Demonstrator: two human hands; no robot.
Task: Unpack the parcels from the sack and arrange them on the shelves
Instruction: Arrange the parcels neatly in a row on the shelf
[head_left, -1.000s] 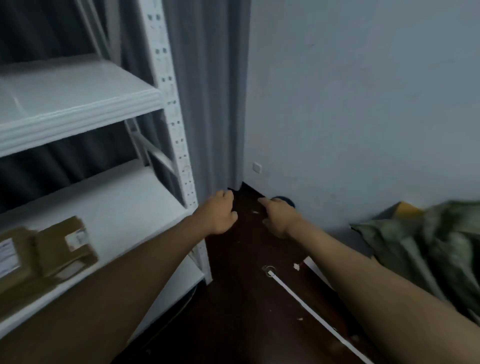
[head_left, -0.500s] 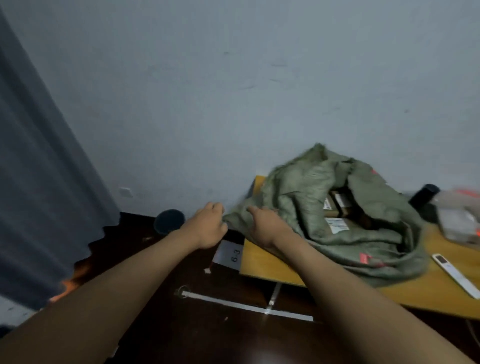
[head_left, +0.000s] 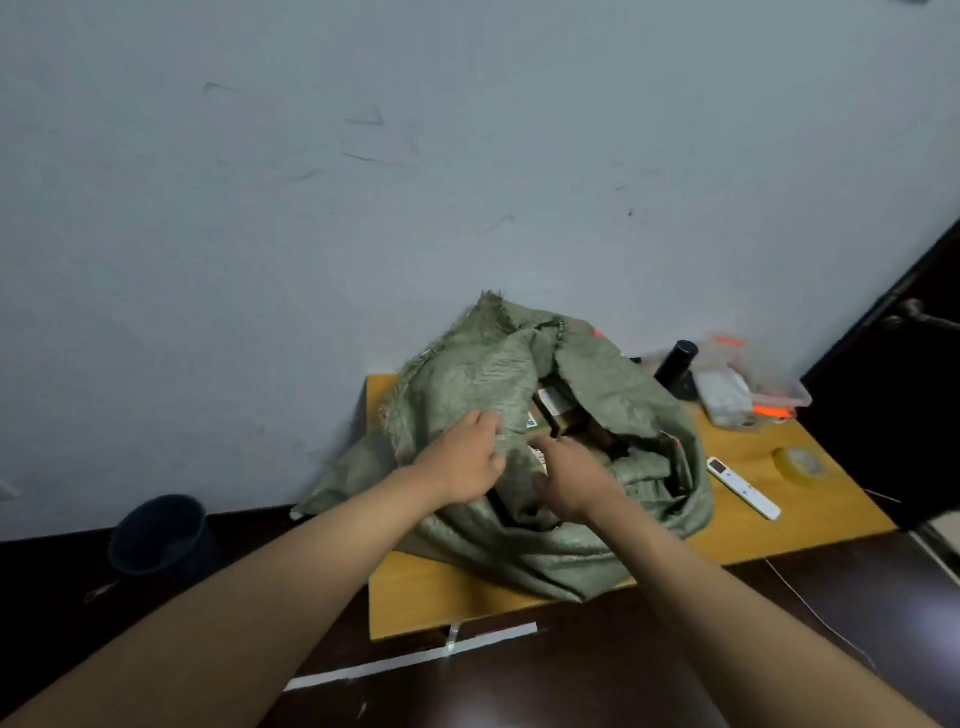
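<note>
A crumpled green woven sack (head_left: 467, 374) lies on a low wooden table (head_left: 810, 519) against the wall. Its mouth gapes open and brown cardboard parcels (head_left: 563, 413) with white labels show inside. My left hand (head_left: 465, 460) grips the sack's left flap, fingers curled over the fabric and thumb at its edge. My right hand (head_left: 566, 475) reaches into the opening with fingers stretched forward, just short of the parcels and holding nothing. The shelves are out of view.
On the table right of the sack lie a white remote (head_left: 743, 488), a yellow tape roll (head_left: 802, 461), a plastic container (head_left: 748, 389) and a black bottle (head_left: 675, 364). A dark bin (head_left: 156, 535) stands on the floor at left. A dark door (head_left: 909, 415) is at right.
The view has swung right, from the shelves to the sack. Both hands have moved from the table's near corner onto the sack, the left taking its flap, the right entering the opening.
</note>
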